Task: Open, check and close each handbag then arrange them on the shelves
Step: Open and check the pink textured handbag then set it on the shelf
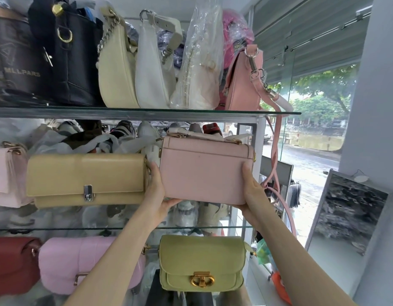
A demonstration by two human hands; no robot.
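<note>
Both hands hold a pale pink handbag (pixel 204 171) upright at the right end of the middle glass shelf (pixel 58 229), its plain back panel toward the camera; the left hand (pixel 155 195) grips the bag's lower left corner, thumb up along the side, and the right hand (pixel 252 193) grips the lower right corner the same way, fingers tucked beneath the base; whether the bag's base already rests on the glass cannot be told; just to its left on the same shelf stands a beige flap bag (pixel 86 180) with a silver clasp, and a light pink bag (pixel 3 177) sits partly out of frame at the far left; the upper glass shelf (pixel 147 112) carries a crowded row: a dark brown lettered bag (pixel 14 58), a black bag (pixel 67 56), a cream shoulder bag (pixel 116 67), a white shoulder bag (pixel 151 71), one wrapped in clear plastic (pixel 200 62) and a salmon pink bag (pixel 244 80) whose long strap (pixel 277 155) hangs down past the shelf edge; on the lowest level stand a red bag (pixel 12 263), a pink bag (pixel 65 263) and a yellow-green bag (pixel 202 261) with a gold clasp; to the right, glass panes look onto a wet street (pixel 310 164) with green trees (pixel 319 91); a framed mirror (pixel 348 210) leans against a white wall (pixel 376 107).
</note>
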